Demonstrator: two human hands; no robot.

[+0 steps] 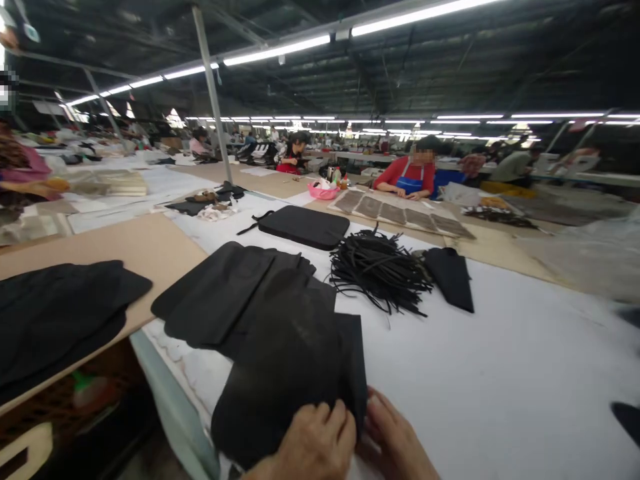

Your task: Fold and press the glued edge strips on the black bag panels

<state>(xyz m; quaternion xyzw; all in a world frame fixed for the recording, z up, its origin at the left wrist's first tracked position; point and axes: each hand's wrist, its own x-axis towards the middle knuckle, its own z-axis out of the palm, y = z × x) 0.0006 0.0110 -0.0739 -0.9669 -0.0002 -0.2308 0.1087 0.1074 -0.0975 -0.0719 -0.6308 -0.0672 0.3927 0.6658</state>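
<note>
A black cut panel (280, 380), sheet-like and round-cornered, lies nearest me at the table's front edge. My left hand (320, 437) rests at its lower right side, fingers curled and closed on the material. Just to the right, my right hand (395, 430) holds the panel's right edge, its fingertips partly hidden against the black material. Beyond them, more black panels (215, 293) are fanned out in an overlapping pile that runs under the near one.
Behind the pile are a stack of rounded black pieces (305, 225), a bundle of black strips (380, 270) and a tapered black piece (453, 277). More black panels (60, 313) lie on a brown board at left. A co-worker (410, 173) sits across the white table (500, 373).
</note>
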